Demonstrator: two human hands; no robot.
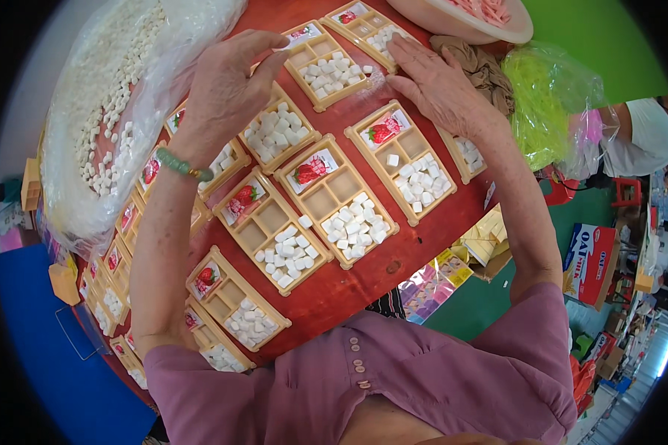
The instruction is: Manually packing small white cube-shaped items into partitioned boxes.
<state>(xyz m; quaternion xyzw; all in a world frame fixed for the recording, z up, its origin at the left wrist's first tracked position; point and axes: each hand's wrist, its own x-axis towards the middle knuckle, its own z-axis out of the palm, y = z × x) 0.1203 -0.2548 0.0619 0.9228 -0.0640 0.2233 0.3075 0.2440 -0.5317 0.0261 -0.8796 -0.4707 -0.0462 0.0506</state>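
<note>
My left hand (234,83) is bent over the back trays, thumb and forefinger closing on a small white marshmallow (281,47). A green bead bracelet (179,165) circles that wrist. My right hand (439,80) lies with fingers stretched out on the marshmallows of the far tray (339,31), its thumb apart. Between the hands sits another tan divided tray (321,106), its near section heaped with marshmallows (331,74); one loose piece (367,70) is at its right rim. Beneath my left hand, part of a filled tray (276,133) is hidden.
Several similar trays with strawberry cards (385,132) cover the red table (375,278). A clear plastic bag of marshmallows (126,96) lies at left. At the back right are a bowl of pink pieces (490,22), a brown cloth (482,74) and a bag of yellow-green strips (545,104).
</note>
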